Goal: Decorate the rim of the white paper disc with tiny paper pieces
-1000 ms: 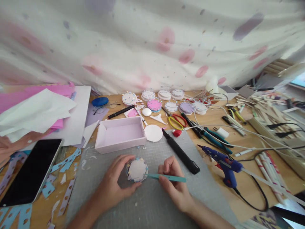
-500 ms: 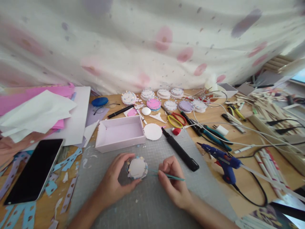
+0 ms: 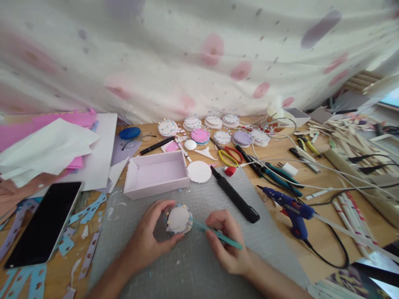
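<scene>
My left hand [image 3: 146,240] curls around a small round white disc with a coloured dotted rim [image 3: 178,219] and holds it just above the grey cutting mat [image 3: 199,265]. In my right hand [image 3: 227,245] I pinch a thin teal tool [image 3: 215,233] like a pen. Its tip touches the disc's right edge. Both hands are closed on what they hold.
A pale pink open box [image 3: 156,175] and a white paper circle [image 3: 199,171] lie behind my hands. A black marker [image 3: 235,195] and a blue glue gun [image 3: 289,207] are to the right, a dark phone [image 3: 45,224] to the left. Decorated discs, scissors, pliers and cables crowd the back.
The teal tool has tilted, its tip moving up against the disc's right edge. My left hand keeps the disc in nearly the same place.
</scene>
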Demonstrator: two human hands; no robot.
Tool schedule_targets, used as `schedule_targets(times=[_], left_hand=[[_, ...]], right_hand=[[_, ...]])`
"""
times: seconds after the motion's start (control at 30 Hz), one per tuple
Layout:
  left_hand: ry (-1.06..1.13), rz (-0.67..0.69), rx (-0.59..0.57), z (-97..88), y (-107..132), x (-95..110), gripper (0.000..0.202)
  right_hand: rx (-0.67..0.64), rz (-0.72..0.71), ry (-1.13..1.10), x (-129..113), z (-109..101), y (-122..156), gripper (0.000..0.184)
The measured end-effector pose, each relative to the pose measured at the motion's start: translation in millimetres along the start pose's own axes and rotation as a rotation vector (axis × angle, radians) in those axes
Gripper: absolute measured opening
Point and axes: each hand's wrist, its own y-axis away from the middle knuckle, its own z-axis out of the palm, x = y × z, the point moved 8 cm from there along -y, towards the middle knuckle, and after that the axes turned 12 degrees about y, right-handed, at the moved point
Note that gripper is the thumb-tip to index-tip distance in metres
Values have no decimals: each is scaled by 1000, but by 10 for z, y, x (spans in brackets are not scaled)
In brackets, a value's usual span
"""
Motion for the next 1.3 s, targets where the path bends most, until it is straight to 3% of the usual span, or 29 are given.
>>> schedule_targets(times=[0.4,0.83,1.07,1.3], left_hand=[[-2,-19,-4,4,4,-10,56],[-7,-45,-7,-2,11,23,57],[6,-46,-5,-1,4,10,56],[12,-40,10,-7,-6,-4,56]], right_hand=[[-38,-15,-31,4,62,47,19],[26,-318,210,-44,130,237,39],[-190,-356,330,-96,252,198,23],[-204,-517,444,-208,298,213,20]])
